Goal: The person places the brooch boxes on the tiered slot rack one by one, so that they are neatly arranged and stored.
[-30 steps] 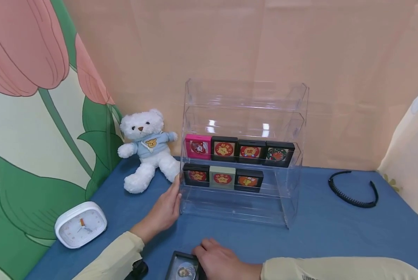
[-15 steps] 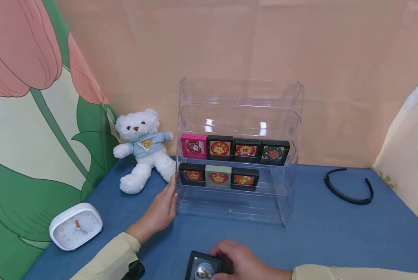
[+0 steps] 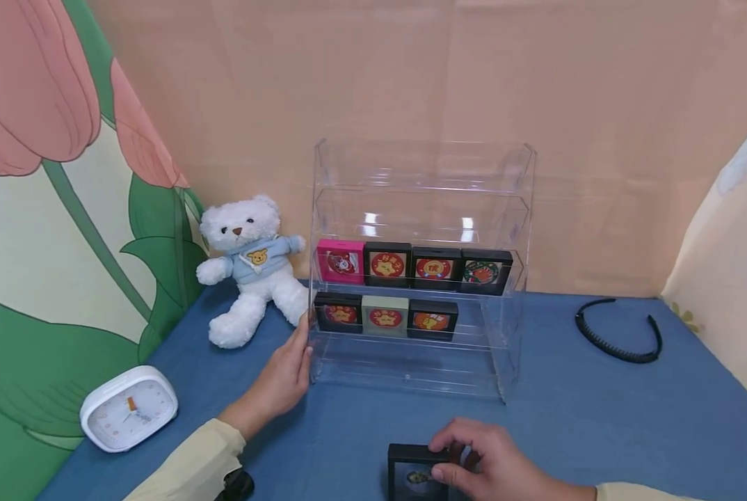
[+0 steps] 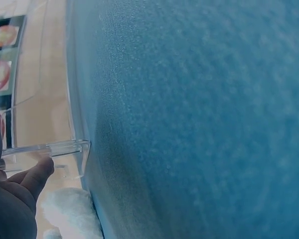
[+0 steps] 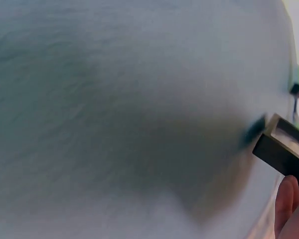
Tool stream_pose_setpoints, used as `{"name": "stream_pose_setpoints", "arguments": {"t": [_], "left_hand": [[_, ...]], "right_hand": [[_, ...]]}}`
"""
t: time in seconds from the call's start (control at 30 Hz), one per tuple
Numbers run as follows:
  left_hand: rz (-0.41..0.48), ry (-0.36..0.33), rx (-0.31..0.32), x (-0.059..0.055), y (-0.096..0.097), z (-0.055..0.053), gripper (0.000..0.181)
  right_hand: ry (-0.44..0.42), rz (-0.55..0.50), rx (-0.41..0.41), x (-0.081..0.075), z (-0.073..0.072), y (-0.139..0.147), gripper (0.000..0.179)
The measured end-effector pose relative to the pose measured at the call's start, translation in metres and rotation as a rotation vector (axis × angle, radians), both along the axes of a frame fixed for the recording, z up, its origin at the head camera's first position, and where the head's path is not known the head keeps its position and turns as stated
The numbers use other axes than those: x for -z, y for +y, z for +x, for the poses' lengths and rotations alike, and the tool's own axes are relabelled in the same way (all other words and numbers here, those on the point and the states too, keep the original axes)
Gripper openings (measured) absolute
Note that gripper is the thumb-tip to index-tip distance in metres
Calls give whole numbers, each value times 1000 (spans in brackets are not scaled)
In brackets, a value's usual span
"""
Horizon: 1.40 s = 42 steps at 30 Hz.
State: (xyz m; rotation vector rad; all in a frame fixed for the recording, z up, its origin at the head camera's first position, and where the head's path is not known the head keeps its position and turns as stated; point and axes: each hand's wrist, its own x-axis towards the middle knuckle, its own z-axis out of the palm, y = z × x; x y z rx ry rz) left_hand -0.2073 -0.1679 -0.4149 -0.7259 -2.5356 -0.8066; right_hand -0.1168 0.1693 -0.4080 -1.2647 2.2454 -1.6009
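My left hand [image 3: 284, 372] rests straight fingers along the left side panel of a clear acrylic display rack [image 3: 411, 386]. In the left wrist view a fingertip [image 4: 46, 164] presses against that panel's outer face. Lower in the head view, my right hand [image 3: 495, 459] pinches a small black display box [image 3: 405, 456] by its right edge, thumb in front. Through the box's clear window shows a small round item, partly covered by the thumb. In the right wrist view the box [image 5: 276, 155] is tilted over the blue cloth. Its lower part is cut off in the head view.
Two rack tiers hold small boxes: pink [image 3: 340, 261], pale green [image 3: 384, 316] and several black ones. A white teddy bear [image 3: 257, 271] sits left of the rack, a white clock [image 3: 129, 409] in front of it. A black headband [image 3: 620, 351] lies right on the blue cloth.
The right hand has moved rightward with the black box, which has turned more upright with its window facing forward. My left hand stays at the rack's side; the whole view has shifted slightly.
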Motion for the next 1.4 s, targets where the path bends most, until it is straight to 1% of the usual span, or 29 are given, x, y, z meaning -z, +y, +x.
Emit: {"name": "stream_pose_setpoints", "arguments": {"t": [0.17, 0.37, 0.5, 0.6, 0.7, 0.8, 1.03, 1.13, 1.23, 1.4], "left_hand": [[-3, -2, -7, 1, 0, 0, 62], [3, -7, -1, 0, 0, 0, 61], [3, -26, -3, -1, -1, 0, 62], [-1, -34, -11, -1, -2, 0, 62], [-2, -44, -19, -1, -2, 0, 63], [-3, -51, -20, -1, -2, 0, 65], [-1, -40, -16, -2, -2, 0, 64], [-1, -49, -9, -1, -1, 0, 64], [0, -67, -8, 0, -1, 1, 65], [0, -41, -12, 0, 0, 2, 64]], "right_hand": [[104, 45, 133, -9, -3, 23, 18], [189, 148, 352, -23, -7, 47, 16], [291, 198, 510, -31, -12, 58, 25], [358, 226, 587, -34, -17, 64, 32], [408, 251, 622, -38, -21, 70, 33], [465, 269, 655, -46, -27, 76, 32], [602, 273, 722, -76, -48, 80, 33], [658, 292, 760, -88, -56, 81, 34], [686, 298, 788, -98, -64, 81, 33], [696, 282, 803, -108, -77, 80, 31]]}}
